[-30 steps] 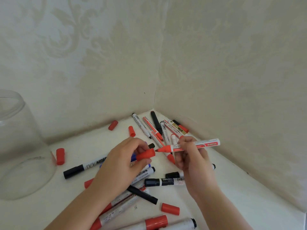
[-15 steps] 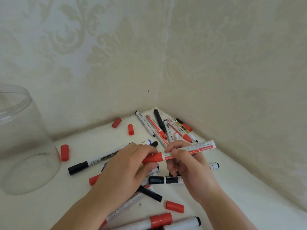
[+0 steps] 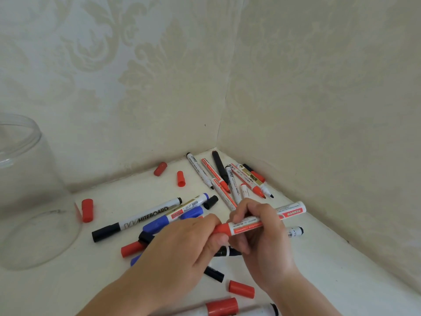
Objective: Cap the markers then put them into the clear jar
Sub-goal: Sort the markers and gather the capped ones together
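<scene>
Soft, even daylight, faint shadows, mild wide-angle bending at the edges.

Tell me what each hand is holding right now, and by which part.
Both hold one red marker: the right hand grips its white barrel mid-length, the left hand pinches the red cap at its end.

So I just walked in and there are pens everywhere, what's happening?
A person is capping markers. The right hand holds a red marker while the left hand presses its red cap on. Other markers and loose caps lie on the white surface. The clear jar at left has no markers in it.
</scene>
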Demonstrator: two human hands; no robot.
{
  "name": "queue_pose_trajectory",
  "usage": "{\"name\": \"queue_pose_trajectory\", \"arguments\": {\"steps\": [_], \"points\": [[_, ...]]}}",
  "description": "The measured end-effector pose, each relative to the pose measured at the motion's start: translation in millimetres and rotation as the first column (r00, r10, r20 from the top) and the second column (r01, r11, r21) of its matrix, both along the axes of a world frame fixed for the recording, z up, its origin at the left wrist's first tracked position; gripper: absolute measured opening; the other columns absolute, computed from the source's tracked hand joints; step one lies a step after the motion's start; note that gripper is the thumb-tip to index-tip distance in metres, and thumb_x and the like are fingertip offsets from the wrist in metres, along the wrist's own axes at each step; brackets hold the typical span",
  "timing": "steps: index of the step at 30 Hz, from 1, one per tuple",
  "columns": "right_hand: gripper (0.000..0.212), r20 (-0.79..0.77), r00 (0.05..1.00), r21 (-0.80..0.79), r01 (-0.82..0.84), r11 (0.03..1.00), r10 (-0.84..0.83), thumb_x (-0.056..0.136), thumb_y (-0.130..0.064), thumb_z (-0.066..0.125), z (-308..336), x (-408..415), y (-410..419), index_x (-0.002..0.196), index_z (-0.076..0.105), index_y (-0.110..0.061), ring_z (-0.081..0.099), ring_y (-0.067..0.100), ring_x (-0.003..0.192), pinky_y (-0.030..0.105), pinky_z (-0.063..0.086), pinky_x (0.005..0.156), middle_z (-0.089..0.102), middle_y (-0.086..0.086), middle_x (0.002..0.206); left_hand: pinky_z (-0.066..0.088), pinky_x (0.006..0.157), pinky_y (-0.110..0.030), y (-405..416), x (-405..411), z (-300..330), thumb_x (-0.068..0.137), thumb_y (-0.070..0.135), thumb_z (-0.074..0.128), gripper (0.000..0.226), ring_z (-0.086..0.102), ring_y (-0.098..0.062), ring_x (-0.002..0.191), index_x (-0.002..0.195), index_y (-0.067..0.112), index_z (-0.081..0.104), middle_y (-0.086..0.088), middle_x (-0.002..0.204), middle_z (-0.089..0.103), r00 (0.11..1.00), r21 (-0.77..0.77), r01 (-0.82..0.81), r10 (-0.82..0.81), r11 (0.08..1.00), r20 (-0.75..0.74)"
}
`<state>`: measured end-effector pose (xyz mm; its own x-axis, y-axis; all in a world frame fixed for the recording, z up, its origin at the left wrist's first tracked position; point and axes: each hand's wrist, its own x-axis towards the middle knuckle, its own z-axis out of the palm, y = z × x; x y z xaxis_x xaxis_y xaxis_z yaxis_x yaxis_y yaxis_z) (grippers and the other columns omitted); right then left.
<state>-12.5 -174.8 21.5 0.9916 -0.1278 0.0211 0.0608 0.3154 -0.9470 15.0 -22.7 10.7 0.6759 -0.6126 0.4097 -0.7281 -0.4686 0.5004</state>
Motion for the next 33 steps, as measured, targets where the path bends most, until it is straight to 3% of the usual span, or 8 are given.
{"name": "queue_pose_trajectory", "arguments": {"steps": [4,9,14,20,24,27,30,33], "points": [[0.031,-0.01,0.999,-0.115,0.045,0.992,-0.046,0.082,-0.038,0.053,2,13,-17,0.072,0.065,-0.012,0.033,0.013,0.04,0.023,0.031,0.044,0.041,-0.001,0.043,0.04,0.058,-0.014,3,17,-3,0.084,0.06,0.017,0.042,0.049,0.004,0.069,0.094,0.037,0.051,0.02,0.073,0.051,0.99,0.011,-0.11,0.108,0.994,0.087],[0.016,-0.032,0.896,-0.225,0.425,0.876,-0.443,0.086,-0.018,0.06,3,20,-61,0.07,0.059,-0.014,0.031,0.012,0.042,0.021,0.028,0.042,0.044,-0.006,0.042,0.036,0.066,-0.01,31,40,0,0.088,0.057,0.027,0.044,0.048,0.005,0.079,0.114,0.036,0.055,0.021,0.085,0.054,0.962,0.072,-0.268,0.263,0.961,0.071],[0.016,-0.037,0.878,-0.541,0.384,0.749,-0.477,0.086,-0.023,0.062,-7,21,-57,0.07,0.063,-0.02,0.035,0.01,0.045,0.023,0.03,0.049,0.048,-0.002,0.05,0.033,0.072,-0.01,50,49,3,0.09,0.03,0.048,0.021,0.047,0.009,0.085,0.102,0.045,0.059,0.036,0.083,0.048,0.964,0.102,-0.254,0.261,0.962,-0.053],[0.013,-0.007,0.959,-0.959,0.074,0.273,-0.285,0.088,-0.028,0.054,-10,35,-36,0.093,0.066,-0.029,0.052,0.005,0.068,0.021,0.04,0.059,0.057,-0.01,0.081,0.043,0.073,-0.028,56,52,-3,0.072,0.065,0.046,0.022,0.05,-0.004,0.084,0.076,0.046,0.053,0.021,0.084,0.056,0.966,0.189,-0.246,0.256,0.951,-0.029],[0.024,0.008,0.961,-0.991,-0.029,-0.131,-0.277,0.09,-0.035,0.046,-6,53,-24,0.096,0.065,-0.019,0.053,0.017,0.084,0.026,0.039,0.064,0.057,-0.001,0.09,0.045,0.075,-0.031,40,44,-4,0.079,0.044,0.061,0.009,0.049,-0.004,0.083,0.079,0.036,0.06,0.019,0.085,0.055,0.973,0.149,-0.229,0.229,0.962,0.014],[0.026,-0.024,0.96,-0.962,-0.098,-0.254,-0.281,0.09,-0.038,0.047,-7,63,-19,0.079,0.053,-0.015,0.05,0.019,0.073,0.028,0.039,0.061,0.05,0.0,0.078,0.041,0.08,-0.026,31,42,-6,0.081,0.037,0.062,0.005,0.048,-0.004,0.088,0.084,0.033,0.061,0.019,0.09,0.055,0.976,0.147,-0.219,0.219,0.965,0.016],[0.029,-0.061,0.95,-0.989,-0.098,-0.108,-0.307,0.086,-0.038,0.052,-5,68,-24,0.077,0.06,-0.013,0.056,0.019,0.069,0.027,0.044,0.059,0.058,0.001,0.072,0.04,0.083,-0.026,28,45,-6,0.084,0.033,0.06,0.006,0.047,-0.003,0.092,0.088,0.031,0.062,0.019,0.093,0.055,0.973,0.088,-0.228,0.23,0.97,-0.012],[0.022,-0.126,0.936,-0.851,0.069,0.521,-0.33,0.084,-0.037,0.06,8,60,-34,0.074,0.067,-0.018,0.051,0.011,0.051,0.022,0.043,0.051,0.062,-0.003,0.056,0.041,0.083,-0.025,28,50,-5,0.086,0.029,0.057,0.007,0.048,-0.003,0.092,0.091,0.031,0.062,0.017,0.093,0.056,0.963,0.065,-0.262,0.265,0.963,-0.046]]}}
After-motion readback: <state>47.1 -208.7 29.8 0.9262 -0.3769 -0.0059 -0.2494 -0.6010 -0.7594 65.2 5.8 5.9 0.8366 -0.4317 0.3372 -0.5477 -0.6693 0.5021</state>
